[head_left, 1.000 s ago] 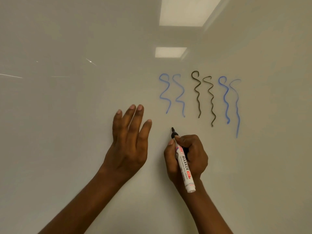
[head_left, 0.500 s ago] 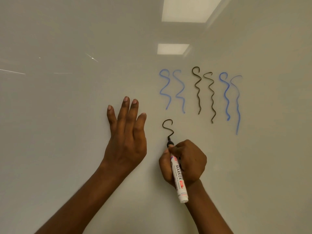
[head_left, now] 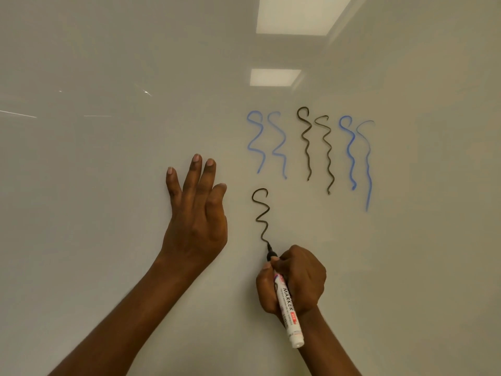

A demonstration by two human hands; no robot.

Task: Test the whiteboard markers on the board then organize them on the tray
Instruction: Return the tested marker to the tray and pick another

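The whiteboard point(head_left: 95, 185) fills the head view. My right hand point(head_left: 296, 279) grips a white-barrelled black marker point(head_left: 287, 310), uncapped, its tip touching the board at the lower end of a fresh black wavy line point(head_left: 260, 215). My left hand point(head_left: 196, 213) lies flat on the board to the left of that line, fingers spread and pointing up, holding nothing. Above and to the right are older test lines: two blue squiggles point(head_left: 267, 143), two black squiggles point(head_left: 315, 147) and two more blue squiggles point(head_left: 357, 158). No tray shows.
Two ceiling light panels reflect in the glossy board, a large reflection point(head_left: 301, 14) at the top and a smaller reflection point(head_left: 273, 77) below it. Bare board surface stretches left of my left hand and right of the squiggles.
My right hand has drawn a new black wavy line downward, from nothing a second ago to several curves now. My left hand shifted a little to the left, staying flat on the board.
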